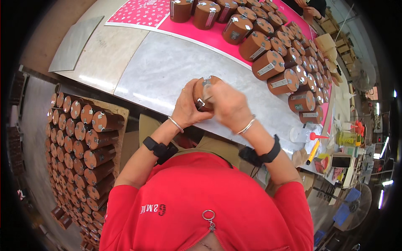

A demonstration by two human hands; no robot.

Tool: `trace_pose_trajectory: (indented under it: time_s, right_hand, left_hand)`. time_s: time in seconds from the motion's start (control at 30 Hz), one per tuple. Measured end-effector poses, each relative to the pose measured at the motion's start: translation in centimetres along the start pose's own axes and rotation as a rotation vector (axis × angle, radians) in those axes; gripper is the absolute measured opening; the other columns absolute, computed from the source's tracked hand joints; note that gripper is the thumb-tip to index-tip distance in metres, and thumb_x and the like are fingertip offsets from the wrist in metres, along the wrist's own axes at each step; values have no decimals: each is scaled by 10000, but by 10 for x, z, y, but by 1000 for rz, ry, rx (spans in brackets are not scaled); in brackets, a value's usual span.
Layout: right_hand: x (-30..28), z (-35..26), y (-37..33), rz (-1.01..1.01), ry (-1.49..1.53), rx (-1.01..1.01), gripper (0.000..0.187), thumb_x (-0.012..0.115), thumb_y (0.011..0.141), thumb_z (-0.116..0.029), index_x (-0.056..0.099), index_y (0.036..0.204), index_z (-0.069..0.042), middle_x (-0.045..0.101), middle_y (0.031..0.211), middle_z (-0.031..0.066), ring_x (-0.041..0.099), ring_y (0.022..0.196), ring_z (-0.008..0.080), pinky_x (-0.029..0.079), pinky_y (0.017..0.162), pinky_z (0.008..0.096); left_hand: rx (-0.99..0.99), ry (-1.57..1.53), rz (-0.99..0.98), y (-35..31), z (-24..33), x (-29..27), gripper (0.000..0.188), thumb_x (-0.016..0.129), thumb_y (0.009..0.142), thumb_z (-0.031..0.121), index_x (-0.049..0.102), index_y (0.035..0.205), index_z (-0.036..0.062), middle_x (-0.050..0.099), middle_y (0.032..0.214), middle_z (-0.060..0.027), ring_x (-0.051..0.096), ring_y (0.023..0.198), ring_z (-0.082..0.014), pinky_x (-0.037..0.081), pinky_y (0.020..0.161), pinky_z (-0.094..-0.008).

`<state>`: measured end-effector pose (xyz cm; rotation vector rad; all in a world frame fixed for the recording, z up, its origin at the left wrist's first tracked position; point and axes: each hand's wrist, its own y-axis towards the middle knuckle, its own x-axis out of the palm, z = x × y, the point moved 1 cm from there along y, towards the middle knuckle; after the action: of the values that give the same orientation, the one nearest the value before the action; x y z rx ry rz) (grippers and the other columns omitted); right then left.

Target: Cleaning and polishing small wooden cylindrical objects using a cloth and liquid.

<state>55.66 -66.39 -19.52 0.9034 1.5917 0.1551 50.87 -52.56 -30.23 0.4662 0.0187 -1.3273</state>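
A brown cylindrical box (199, 93) with metal fittings is held above the near edge of the table, in front of my body. My left hand (185, 105) wraps round its left side, thumb underneath. Against its right side and upper end works my right hand (231, 106), its fingers curled in and smeared by motion. Whatever those fingers grip is hidden by the blur. Part of the box's top and one metal fitting low on its side show between the hands.
Many similar brown cylinders (268, 65) stand on a pink sheet (184, 28) at the far right. More are stacked on a pallet (121, 121) at lower left. A red-tipped bottle (301, 134) and yellow marker (313, 152) lie right. Another person's hands (312, 11) show far right.
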Motion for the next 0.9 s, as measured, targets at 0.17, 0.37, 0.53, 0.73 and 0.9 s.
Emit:
trace_pose_trajectory:
  time_s: [0.17, 0.37, 0.53, 0.73, 0.9]
  right_hand:
    - [14, -7, 4, -6, 53, -46, 215, 612, 655, -31, 511, 842, -67, 516, 771, 88, 569, 697, 258, 478, 524, 357]
    - [21, -4, 20, -104, 4, -108, 250, 615, 651, -42, 529, 885, -56, 517, 785, 77, 556, 667, 254, 475, 516, 345]
    - [2, -21, -7, -56, 75, -113, 244, 581, 683, -44, 547, 925, -55, 528, 799, 71, 554, 679, 234, 477, 534, 345]
    - [31, 6, 34, -91, -19, -91, 183, 615, 706, -76, 534, 869, -88, 556, 808, 91, 597, 709, 278, 486, 544, 364]
    - [7, 11, 5, -84, 0, 63, 155, 595, 730, -55, 532, 870, -80, 552, 793, 97, 603, 724, 285, 487, 546, 370]
  left_hand:
    - [35, 32, 26, 0, -1, 0, 968, 853, 543, 335, 359, 1305, 0, 534, 1107, -200, 546, 1008, -348, 456, 861, -399]
    - [-80, -92, -117, 4, 3, -3, 900, 844, 563, 323, 397, 1276, 3, 561, 1060, -183, 562, 954, -339, 454, 837, -396]
    - [105, 82, 77, -2, 0, -3, 853, 846, 572, 315, 431, 1255, 15, 554, 1123, -209, 557, 1017, -356, 449, 875, -400]
    - [-85, -43, -146, 4, 7, -2, 919, 858, 543, 321, 402, 1272, -4, 550, 1120, -218, 532, 1045, -380, 432, 896, -420]
    - [96, 84, 23, 5, 7, -2, 933, 858, 534, 367, 411, 1257, -17, 552, 1088, -226, 543, 1016, -361, 446, 878, -415]
